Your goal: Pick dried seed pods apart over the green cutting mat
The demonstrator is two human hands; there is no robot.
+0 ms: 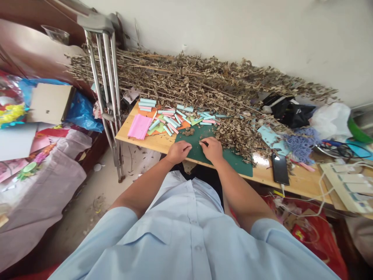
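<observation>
Narrow pinch at the right grip (211, 149) on a small dark bit (205, 144), curled left grip (178, 151) just beside, over the green cutting mat (237, 165)!

This camera sits on the person's head and looks forward and down. It looks over the light blue shirt (186, 233) to the left hand (179, 152) and the right hand (211, 149), which are close to it. The near edge of the wooden table (303, 182) goes across the middle of the view. The white wall (233, 35) is farther away at the top.
</observation>
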